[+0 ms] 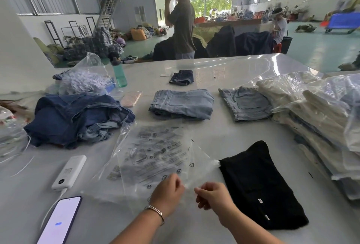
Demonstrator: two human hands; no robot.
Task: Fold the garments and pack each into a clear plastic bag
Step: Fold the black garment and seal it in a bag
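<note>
The plastic bag point(155, 156) is being pinched at its mouth by both hands; next, opening it for the black garment point(259, 185) is likely called for.

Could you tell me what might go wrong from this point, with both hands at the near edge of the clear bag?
1. Both the left hand and the right hand pinch the clear plastic bag at its thin near edge; the film may slip or stay stuck shut.
2. The black folded garment may come unfolded as it slides in.
3. The phone and the power bank lie close beside the bag; a sweeping arm could snag their cable.
</note>
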